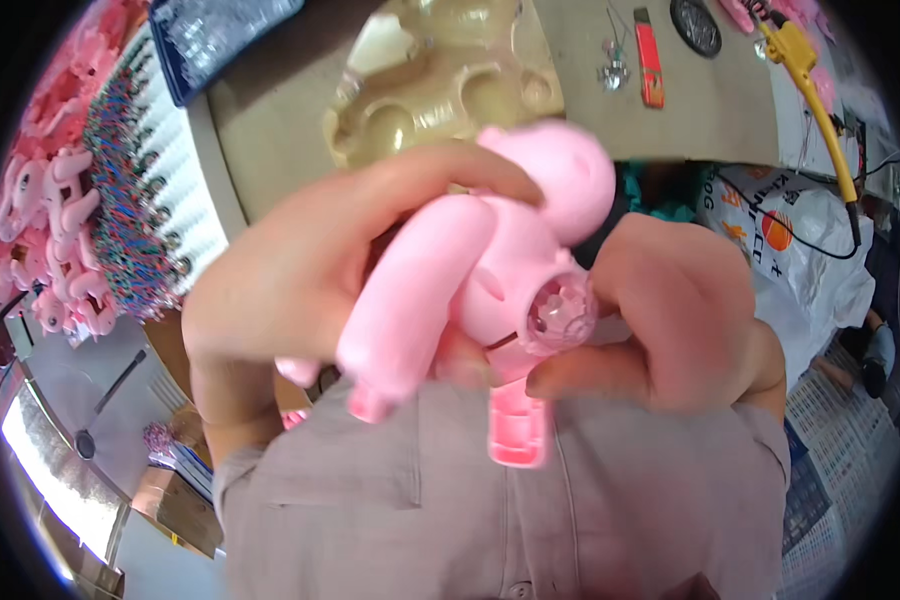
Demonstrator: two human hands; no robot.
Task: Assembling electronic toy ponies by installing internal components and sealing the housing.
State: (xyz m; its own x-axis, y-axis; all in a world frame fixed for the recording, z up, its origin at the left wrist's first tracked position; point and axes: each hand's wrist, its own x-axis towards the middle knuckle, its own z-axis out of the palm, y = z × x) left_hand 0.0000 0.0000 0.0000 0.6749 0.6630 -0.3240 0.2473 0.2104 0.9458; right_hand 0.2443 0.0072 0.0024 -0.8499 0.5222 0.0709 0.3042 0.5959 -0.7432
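In front of my shirt, both hands hold a glossy pink plastic toy point(510, 245) with a rounded head and a thick curved limb. My left hand point(300, 250) wraps round it from the left, fingers over the top and thumb below. From the right, my right hand point(680, 310) has its curled fingers and thumb against the toy beside a clear faceted round piece point(562, 312) set in its body. Under that piece hangs a narrow pink flap point(518, 425) with a hollow inner side. The right fingertips are partly hidden and slightly blurred.
Beyond my hands on the table lie a cream moulded tray point(440, 60), a red utility knife point(649, 60), a black round dish point(696, 25) and a yellow-handled tool point(800, 60). A blue tray point(180, 80), bundled coloured wires point(120, 200) and pink toy parts point(65, 200) stand left; a white bag point(785, 225) right.
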